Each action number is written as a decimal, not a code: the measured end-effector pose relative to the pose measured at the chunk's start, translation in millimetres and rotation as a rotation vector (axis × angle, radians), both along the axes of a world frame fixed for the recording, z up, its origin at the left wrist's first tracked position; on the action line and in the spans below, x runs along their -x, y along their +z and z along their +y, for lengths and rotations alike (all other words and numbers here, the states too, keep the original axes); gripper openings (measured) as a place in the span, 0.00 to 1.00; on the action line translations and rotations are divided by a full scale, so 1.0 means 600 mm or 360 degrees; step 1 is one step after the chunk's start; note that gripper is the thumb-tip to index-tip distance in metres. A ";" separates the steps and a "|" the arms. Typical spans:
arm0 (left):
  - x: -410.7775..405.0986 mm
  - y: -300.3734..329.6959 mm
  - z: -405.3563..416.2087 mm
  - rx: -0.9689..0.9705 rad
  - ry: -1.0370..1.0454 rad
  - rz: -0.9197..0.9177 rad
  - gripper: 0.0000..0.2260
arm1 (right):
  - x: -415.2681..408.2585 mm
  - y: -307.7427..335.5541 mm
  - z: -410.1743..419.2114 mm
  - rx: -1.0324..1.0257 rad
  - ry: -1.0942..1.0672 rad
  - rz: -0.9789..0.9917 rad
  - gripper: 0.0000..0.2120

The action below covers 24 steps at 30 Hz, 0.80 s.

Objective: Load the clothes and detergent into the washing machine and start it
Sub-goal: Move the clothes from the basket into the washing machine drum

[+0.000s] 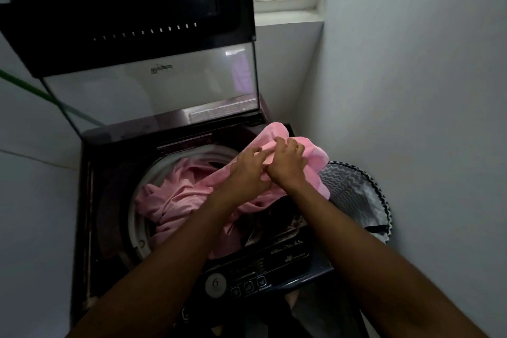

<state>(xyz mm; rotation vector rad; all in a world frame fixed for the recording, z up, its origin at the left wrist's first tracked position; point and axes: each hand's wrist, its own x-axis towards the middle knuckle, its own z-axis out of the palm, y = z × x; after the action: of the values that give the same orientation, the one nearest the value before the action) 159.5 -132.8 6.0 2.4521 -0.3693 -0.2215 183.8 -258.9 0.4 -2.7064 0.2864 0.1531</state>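
Both forearms reach over the control panel (247,280); my left hand (248,170) and right hand (288,162) clutch the pink garment (175,195), half inside the drum (137,217); detergent and starting remain, I judge.

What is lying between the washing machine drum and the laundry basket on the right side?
In the head view, the pink cloth spans from the drum toward the basket, gripped by the left hand and right hand.

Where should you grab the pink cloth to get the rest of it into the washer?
Grab the pink cloth at the bunched part hanging over the washer's right rim, coming from above. Both the left hand and right hand already grip there. The rest already lies in the drum, so lifting that end probably lets it slide in.
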 end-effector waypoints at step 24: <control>-0.029 -0.028 -0.024 0.0184 -0.0051 -0.0152 0.44 | -0.024 0.001 -0.030 -0.0491 -0.0288 -0.0189 0.10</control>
<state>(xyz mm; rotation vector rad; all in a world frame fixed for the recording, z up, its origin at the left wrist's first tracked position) 176.6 -147.1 -10.7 2.3496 -0.4504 -0.0940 198.2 -277.1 1.1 -2.3599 0.4321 -0.0156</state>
